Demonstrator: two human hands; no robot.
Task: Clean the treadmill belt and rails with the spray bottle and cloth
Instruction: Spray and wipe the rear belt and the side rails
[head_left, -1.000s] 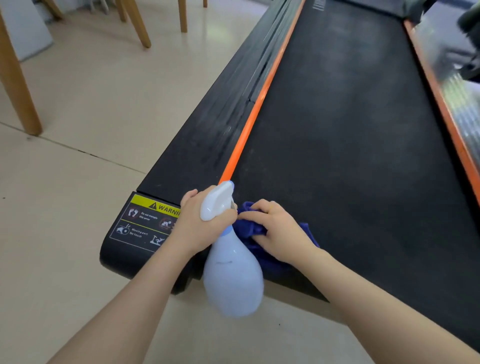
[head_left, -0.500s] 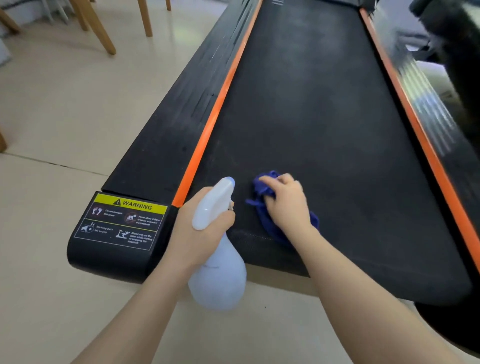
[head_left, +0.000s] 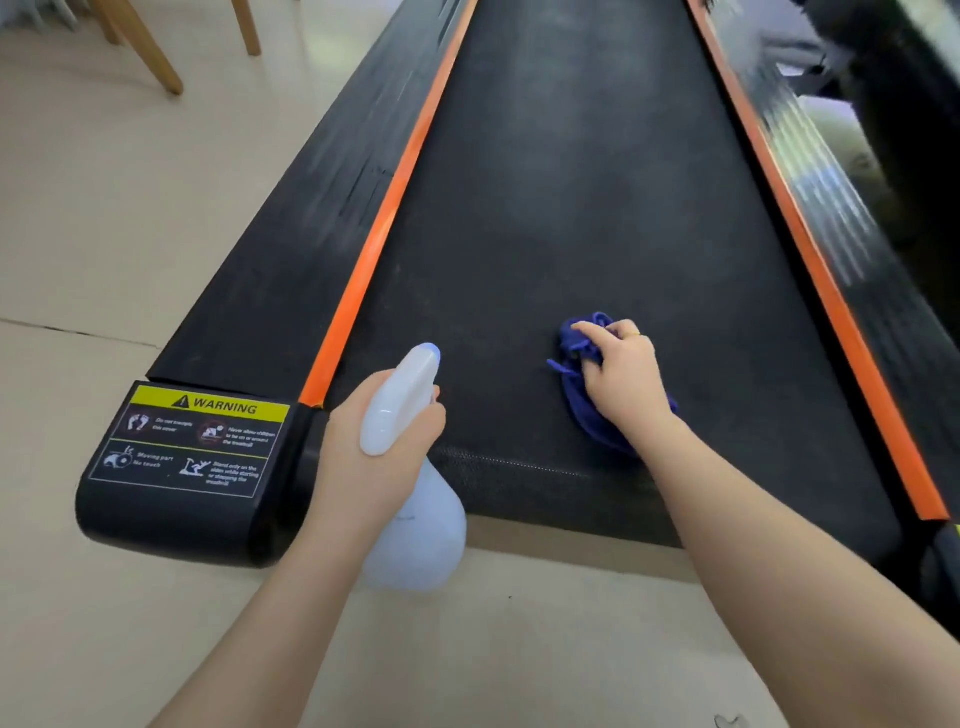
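Lying at far left on the end cap, a yellow-and-black warning label (head_left: 192, 441); running beside it, the left black side rail (head_left: 311, 218) with orange edge strip (head_left: 374, 239); gripping the pale translucent plastic spray bottle (head_left: 410, 499) by its neck with the left hand (head_left: 379, 447), nozzle aiming forward over the black rubber treadmill belt (head_left: 571, 182), probably ready for another spritz; pressing and clutching the bunched dark-blue cloth (head_left: 587, 384) onto the belt's near end under the right hand (head_left: 621, 379), likely wiping; gleaming at far right, the right side rail (head_left: 831, 218)

Cloth (head_left: 582, 405) on belt (head_left: 571, 208), spray bottle (head_left: 410, 467) to its left, rails (head_left: 291, 249) flanking belt
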